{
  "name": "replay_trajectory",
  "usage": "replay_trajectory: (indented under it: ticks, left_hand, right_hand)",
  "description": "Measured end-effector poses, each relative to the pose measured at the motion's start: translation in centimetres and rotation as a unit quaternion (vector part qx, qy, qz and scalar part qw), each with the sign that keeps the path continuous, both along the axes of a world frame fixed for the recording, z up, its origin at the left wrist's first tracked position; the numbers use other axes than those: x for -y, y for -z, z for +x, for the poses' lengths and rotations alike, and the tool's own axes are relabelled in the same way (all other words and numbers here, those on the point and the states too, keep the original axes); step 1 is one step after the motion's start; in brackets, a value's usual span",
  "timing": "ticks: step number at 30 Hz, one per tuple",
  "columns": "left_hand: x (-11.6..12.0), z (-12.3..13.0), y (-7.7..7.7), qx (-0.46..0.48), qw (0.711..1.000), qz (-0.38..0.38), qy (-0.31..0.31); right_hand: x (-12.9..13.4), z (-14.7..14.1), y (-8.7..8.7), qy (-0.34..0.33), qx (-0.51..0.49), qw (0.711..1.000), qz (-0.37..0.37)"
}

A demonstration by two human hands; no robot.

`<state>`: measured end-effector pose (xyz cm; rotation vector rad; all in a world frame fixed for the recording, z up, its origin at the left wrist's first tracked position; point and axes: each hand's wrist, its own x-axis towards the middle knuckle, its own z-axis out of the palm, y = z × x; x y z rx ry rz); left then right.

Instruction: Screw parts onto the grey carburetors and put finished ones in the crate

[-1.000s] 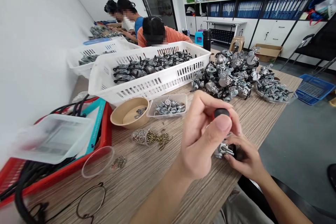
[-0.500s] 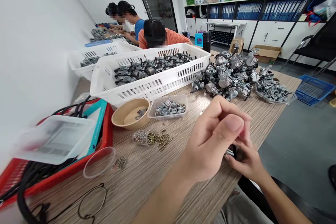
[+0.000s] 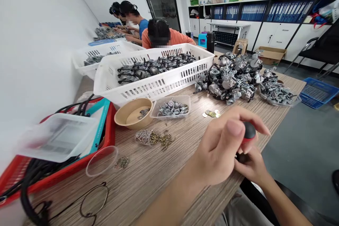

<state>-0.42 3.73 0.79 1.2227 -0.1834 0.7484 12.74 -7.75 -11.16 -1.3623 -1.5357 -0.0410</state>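
My left hand (image 3: 221, 148) is curled around the black and red handle of a screwdriver (image 3: 249, 132). The handle's rounded end points up towards me, and its shaft is hidden behind my fingers. Just below it, at the table's right edge, my right hand (image 3: 251, 166) grips a metal and black part (image 3: 240, 157) that is mostly covered by both hands. Several small brass-coloured and silvery discs (image 3: 212, 113) lie on the table beyond my left hand. Farther back rises a heap of carburetors (image 3: 229, 77).
Left of my hands are spilled brass screws (image 3: 164, 139), a clear tub of metal parts (image 3: 171, 116), a tan bowl (image 3: 124, 122) and eyeglasses (image 3: 94, 201). A white crate (image 3: 148, 90) of carburetors stands behind, a red basket (image 3: 109, 130) at left. Co-workers (image 3: 159, 35) sit beyond.
My left fingers have loosened and shifted on the screwdriver, so its handle end now shows. The discs have come into view beside the hand. My right hand stays nearly in place.
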Motion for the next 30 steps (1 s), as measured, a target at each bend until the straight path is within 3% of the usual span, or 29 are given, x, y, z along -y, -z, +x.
replay_trajectory:
  ticks: [3,9,13,23,30]
  left_hand:
    - [-0.23,-0.11,0.08,0.001,1.000,-0.026,0.007]
    - [-0.06,-0.23,-0.47,-0.024,0.999,0.021,0.043]
    - [-0.01,0.00,0.09,-0.017,0.999,-0.019,0.038]
    - [-0.29,-0.24,0.06,-0.022,0.998,-0.034,0.057]
    - [-0.21,-0.19,-0.49,-0.029,0.998,-0.004,0.059]
  right_hand:
    - [-0.11,-0.02,-0.12,-0.001,0.004,1.000,-0.005]
    - [-0.21,-0.01,-0.02,-0.001,-0.001,1.000,0.000]
    - [-0.24,-0.11,-0.21,-0.011,-0.006,1.000,0.001]
    - [-0.24,-0.18,-0.12,0.003,-0.004,1.000,-0.008]
    - [-0.04,-0.19,-0.18,0.011,-0.012,1.000,-0.010]
